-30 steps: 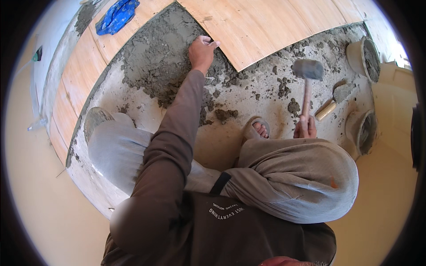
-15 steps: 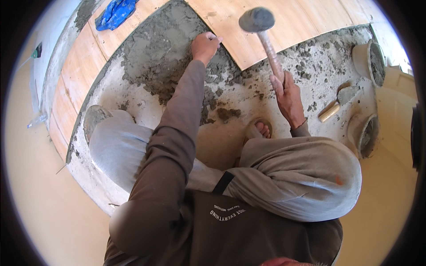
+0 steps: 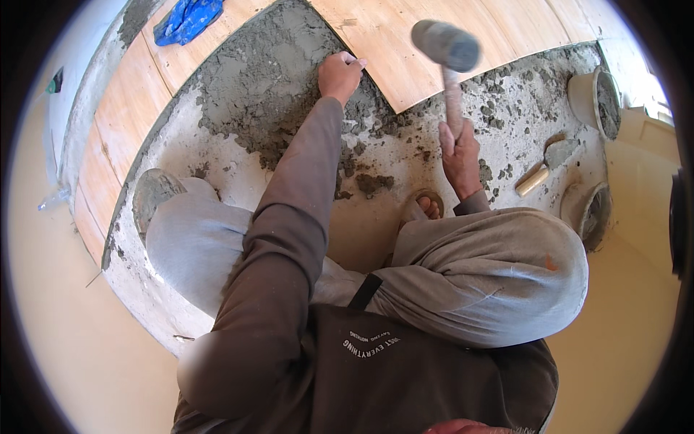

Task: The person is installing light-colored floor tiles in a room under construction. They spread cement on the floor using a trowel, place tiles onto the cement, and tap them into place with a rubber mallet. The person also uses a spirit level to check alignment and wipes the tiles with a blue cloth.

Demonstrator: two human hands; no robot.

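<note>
My right hand [image 3: 461, 159] is wrapped round the handle of a mallet [image 3: 446, 46] with a dark grey head, raised over the wood-look tile [image 3: 441, 22]. My left hand [image 3: 340, 77] is at the tile's left edge, fingers curled and thumb and forefinger close together; what they pinch, if anything, is too small to make out. Beneath and beside that hand lies a bed of wet grey mortar [image 3: 253, 79], ending in loose crumbs on the pale floor. The tile's near corner points toward me, next to the mortar.
A trowel [image 3: 535, 181] with a wooden handle lies on the right, between two mortar-smeared buckets, one farther [image 3: 587, 101] and one nearer [image 3: 575, 210]. Laid tiles [image 3: 108, 148] run along the left, with a crumpled blue plastic bag [image 3: 189, 22] on them. My sandalled foot [image 3: 426, 206] is in front.
The mallet head has swung right and slightly down, and now shows its round face. My right hand has shifted a little; my left stays at the tile's edge.
</note>
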